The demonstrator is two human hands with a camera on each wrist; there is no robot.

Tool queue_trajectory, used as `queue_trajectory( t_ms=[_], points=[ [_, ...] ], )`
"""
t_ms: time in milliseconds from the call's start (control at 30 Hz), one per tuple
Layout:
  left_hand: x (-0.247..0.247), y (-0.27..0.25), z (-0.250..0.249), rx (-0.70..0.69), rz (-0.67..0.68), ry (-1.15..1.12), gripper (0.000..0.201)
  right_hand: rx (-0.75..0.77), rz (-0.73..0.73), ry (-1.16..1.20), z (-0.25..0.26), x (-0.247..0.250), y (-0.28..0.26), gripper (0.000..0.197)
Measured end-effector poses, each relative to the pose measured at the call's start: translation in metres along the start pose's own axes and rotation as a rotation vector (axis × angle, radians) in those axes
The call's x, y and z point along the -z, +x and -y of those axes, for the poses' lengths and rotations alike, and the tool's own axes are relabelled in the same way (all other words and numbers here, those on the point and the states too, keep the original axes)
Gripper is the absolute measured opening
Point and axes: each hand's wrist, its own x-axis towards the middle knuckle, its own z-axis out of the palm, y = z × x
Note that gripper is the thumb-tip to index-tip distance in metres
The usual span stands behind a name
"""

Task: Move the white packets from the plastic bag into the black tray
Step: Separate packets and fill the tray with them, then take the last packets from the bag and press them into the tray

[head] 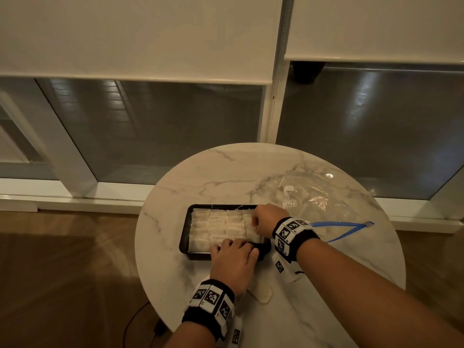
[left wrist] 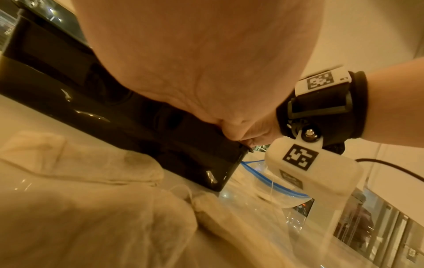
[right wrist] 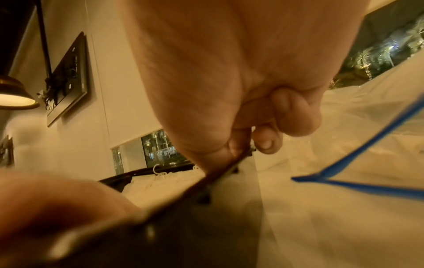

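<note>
The black tray (head: 184, 237) sits mid-table, filled with rows of white packets (head: 218, 227). My left hand (head: 227, 246) holds the tray's near rim, fingers bent over into it and thumb at the near right corner; in the left wrist view the palm (left wrist: 195, 63) lies against the tray wall (left wrist: 114, 108) and hides the fingers. My right hand (head: 257, 222) is at the tray's right end, fingers curled down on a packet in the last column. The right wrist view shows those curled fingers (right wrist: 286, 112) above the tray rim (right wrist: 218, 175). The clear plastic bag (head: 313, 197) lies flat to the right.
The bag's blue zip strip (head: 339, 224) stands open toward my right forearm. A loose white packet (head: 262, 293) lies on the round marble table (head: 200, 177) by my left wrist. Wooden floor and a dark cable (head: 135, 320) are below the table's left edge. Windows stand behind.
</note>
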Motion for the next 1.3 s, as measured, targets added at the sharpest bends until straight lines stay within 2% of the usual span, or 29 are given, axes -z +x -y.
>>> queue_trajectory(
  t_ms=[267, 500, 667, 800, 933, 1167, 1300],
  points=[
    [-0.001, 0.0, 0.001, -0.001, -0.002, -0.009, 0.045, -0.035, -0.072, 0.021, 0.004, -0.009, -0.001, 0.019],
    [-0.001, 0.0, 0.0, 0.002, -0.012, 0.005, 0.046, -0.056, -0.098, 0.197, 0.0, -0.007, -0.007, 0.029],
    [-0.003, 0.0, 0.001, 0.009, -0.019, 0.0, 0.045, -0.064, -0.198, 0.234, -0.003, -0.011, -0.019, 0.027],
    [-0.002, 0.0, 0.001, 0.003, -0.029, 0.01, 0.043, -0.021, -0.097, 0.165, 0.002, -0.021, -0.031, 0.028],
    [-0.004, 0.001, 0.0, 0.005, -0.024, 0.011, 0.044, -0.043, -0.027, 0.106, 0.003, -0.023, -0.037, 0.027],
    [-0.005, 0.003, 0.001, 0.024, -0.007, 0.037, 0.044, -0.024, -0.039, 0.123, 0.0, -0.024, -0.043, 0.029],
    [-0.003, 0.002, 0.001, 0.024, -0.018, 0.026, 0.044, 0.057, -0.157, 0.309, -0.007, -0.024, -0.054, 0.029]
  ],
)
